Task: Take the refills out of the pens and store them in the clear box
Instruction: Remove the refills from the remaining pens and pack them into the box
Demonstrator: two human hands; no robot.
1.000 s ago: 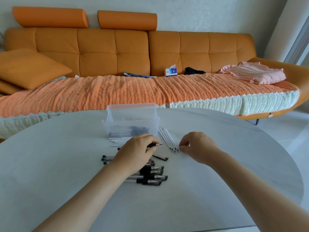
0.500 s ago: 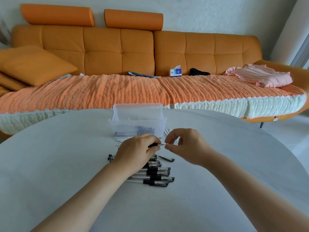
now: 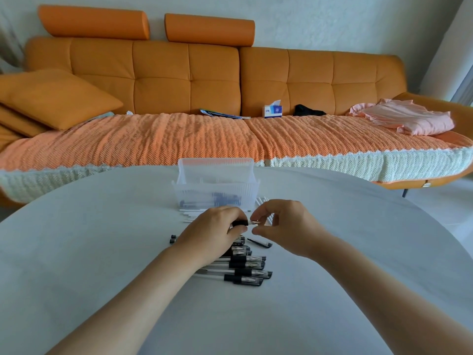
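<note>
My left hand (image 3: 215, 233) grips a pen (image 3: 240, 223) by its black grip end, just in front of the clear box (image 3: 216, 188). My right hand (image 3: 284, 226) pinches the pen's tip between thumb and forefinger. Under my left hand lies a row of several black-capped pens (image 3: 245, 269) on the white table (image 3: 102, 252). White refills (image 3: 190, 216) lie in front of the box on the left, and more refills (image 3: 262, 201) show behind my right hand. The box holds dark pen parts at its bottom.
A loose black clip piece (image 3: 259, 243) lies right of the pen row. Behind the table runs an orange sofa (image 3: 179, 85) with a knitted cover, a tissue box (image 3: 273, 111) and folded pink cloth (image 3: 404, 119).
My right hand left the refills on the table, came up to the pen in my left hand and now pinches its tip. The left hand stayed put.
</note>
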